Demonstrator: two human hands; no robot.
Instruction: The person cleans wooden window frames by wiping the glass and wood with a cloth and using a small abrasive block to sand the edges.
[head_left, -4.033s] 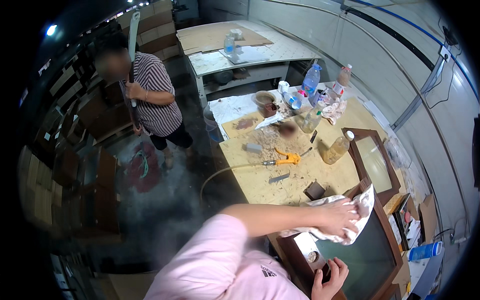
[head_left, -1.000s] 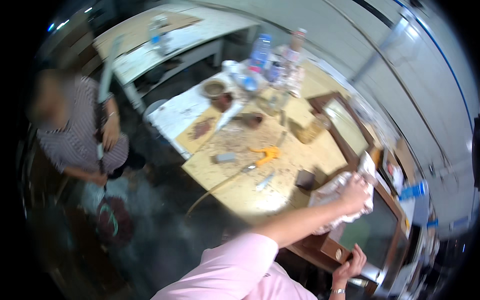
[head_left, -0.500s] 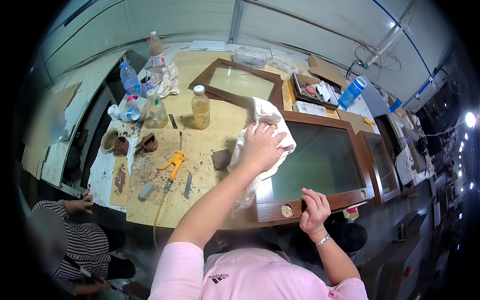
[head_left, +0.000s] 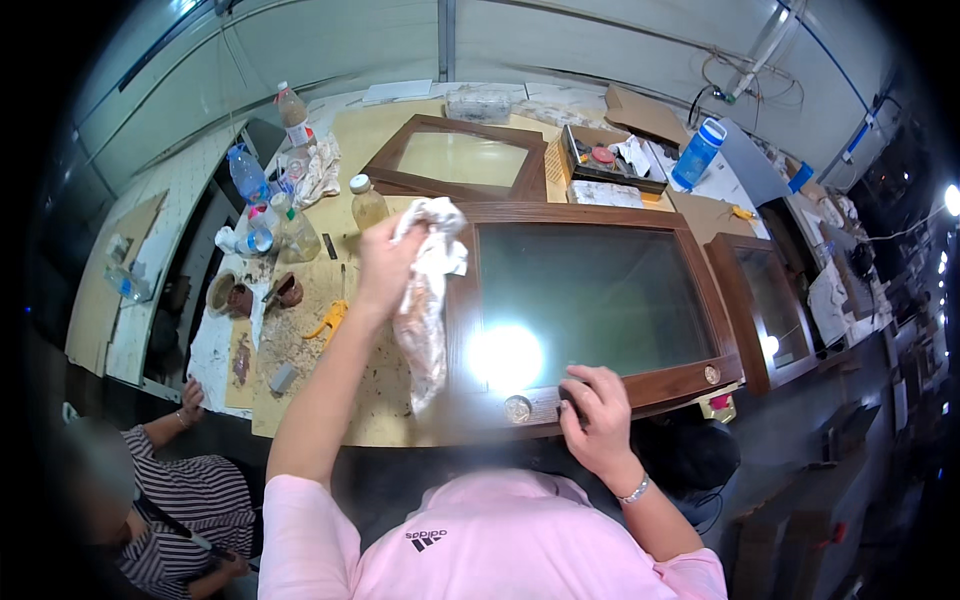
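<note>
My left hand [head_left: 385, 268] is closed round a bunched, stained white cloth [head_left: 424, 305], which hangs beside the left edge of a brown wooden door [head_left: 600, 215] with a glass panel [head_left: 600, 300]. The lower part of the cloth hangs over the bench. My right hand [head_left: 598, 415] is at the door's near edge, fingers curled, with something small and dark between thumb and fingertips that I cannot make out. Two round recesses show in the near rail, one [head_left: 518, 408] left of that hand and one [head_left: 712, 374] at the right corner. A bright reflection lies on the glass.
A second framed door [head_left: 455, 190] lies behind, and a narrow one [head_left: 760, 310] stands at right. Bottles, including a capped one [head_left: 368, 205], a yellow air gun [head_left: 330, 320] and a tool box [head_left: 612, 165] share the bench [head_left: 300, 345]. Another person [head_left: 190, 500] is at lower left.
My left hand has lifted the cloth off the glass door and moved left with it. My right hand stays at the near edge, its thumb further from the fingers. The view has shifted slightly.
</note>
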